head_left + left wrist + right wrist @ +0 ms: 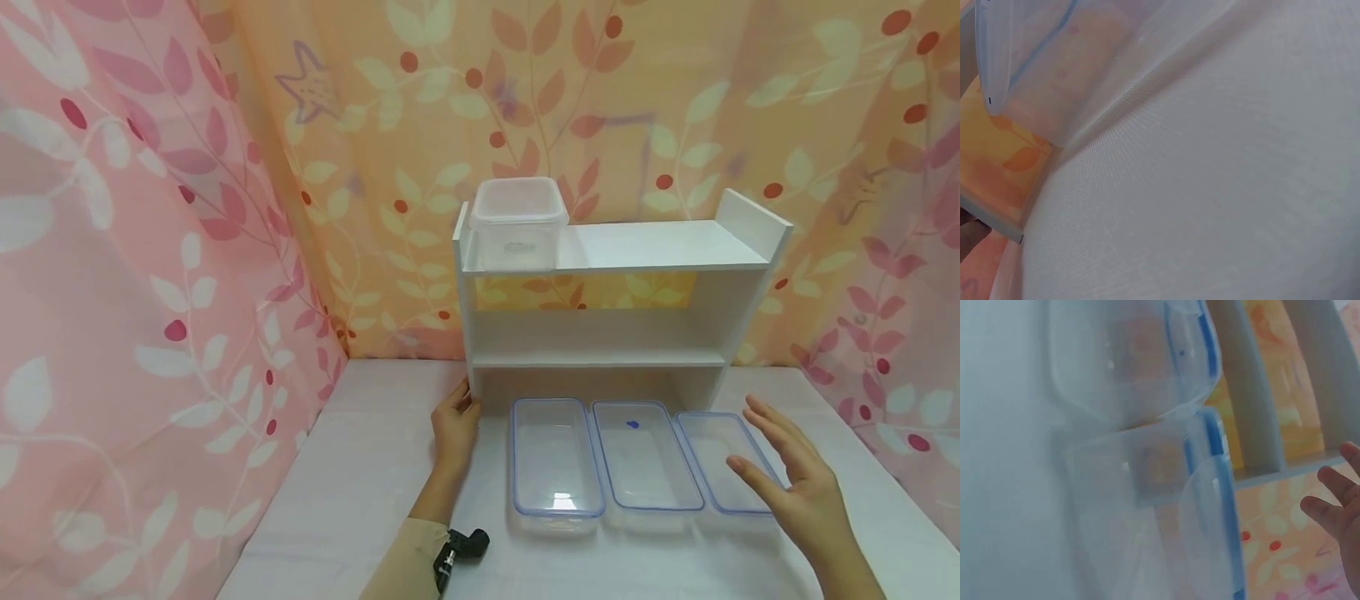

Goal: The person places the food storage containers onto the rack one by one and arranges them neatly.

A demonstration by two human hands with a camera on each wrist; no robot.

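A white shelf rack (600,337) stands on the table. My left hand (455,425) holds the low front part of its left side panel. In the left wrist view only some fingertips (971,236) show beside the panel's edge. My right hand (798,475) hovers over the table to the right, fingers spread and holding nothing. It is nearest to the rightmost of three clear lidded boxes with blue rims: a left box (557,458), a middle box (647,458) and a right box (723,462). In the right wrist view its fingers (1335,484) stand apart from the rack.
A frosted lidded container (519,225) sits at the left end of the rack's top shelf. The three boxes form a row in front of the rack on the white-covered table (322,500). Floral curtains (390,167) hang behind and at both sides.
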